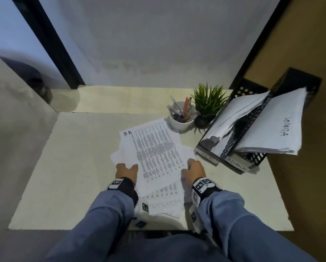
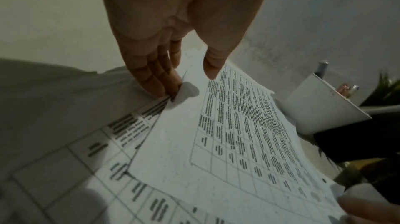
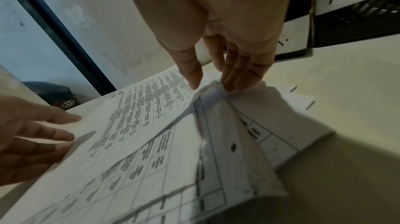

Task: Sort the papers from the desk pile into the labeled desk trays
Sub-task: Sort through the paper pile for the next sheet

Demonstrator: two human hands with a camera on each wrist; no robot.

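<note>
A loose pile of printed papers [image 1: 164, 201] lies mid-desk. Its top sheet [image 1: 154, 152], a dense table hand-marked "H.R", is raised off the pile. My left hand [image 1: 127, 169] has straight fingers [image 2: 160, 80] tucked at the sheet's left edge, with the thumb [image 2: 213, 68] over it. My right hand [image 3: 212, 86] pinches the bunched right edge of the papers between thumb and fingers. Two black mesh trays [image 1: 252, 118] stand to the right. One carries an "ADMIN" label [image 1: 237, 164] and sheets marked ADMIN [image 1: 275, 127]. The other tray's label [image 1: 207, 155] is unreadable.
A white cup of pens [image 1: 181, 120] and a small potted plant [image 1: 207, 104] stand just beyond the pile, beside the trays. A dark helmet [image 1: 37, 82] sits off the desk at far left. Bare desk surface [image 1: 73, 167] spreads to the left of the papers.
</note>
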